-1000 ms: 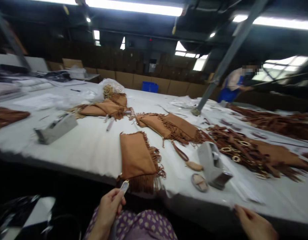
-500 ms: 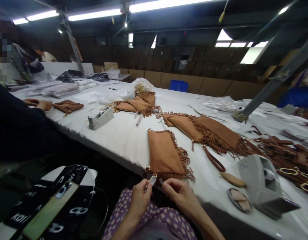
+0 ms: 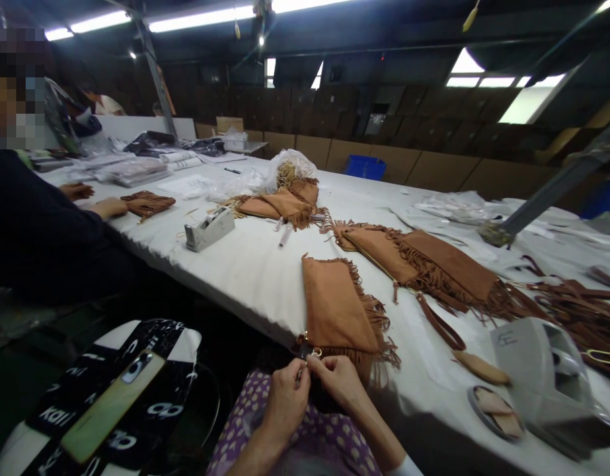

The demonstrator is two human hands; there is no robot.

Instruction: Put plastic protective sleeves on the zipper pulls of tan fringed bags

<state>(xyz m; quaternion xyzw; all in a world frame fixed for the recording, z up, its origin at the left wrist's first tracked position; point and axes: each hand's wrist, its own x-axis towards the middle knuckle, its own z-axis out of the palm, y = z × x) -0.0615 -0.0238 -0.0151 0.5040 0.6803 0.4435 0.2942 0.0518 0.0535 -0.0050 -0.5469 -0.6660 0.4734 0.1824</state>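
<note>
The left hand and right hand grip a small gold clasp in their fingers, a tan suede fringed clutch just above them; a slip could drop the clasp off the surface.

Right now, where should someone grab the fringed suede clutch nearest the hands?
Take its plain suede body from above, at the far end: it lies flat, fringe runs down one long side, and the left hand and right hand crowd the near corner.

clutch: matt tan suede | clasp: glossy gold metal | dispenser: grey plastic
</note>
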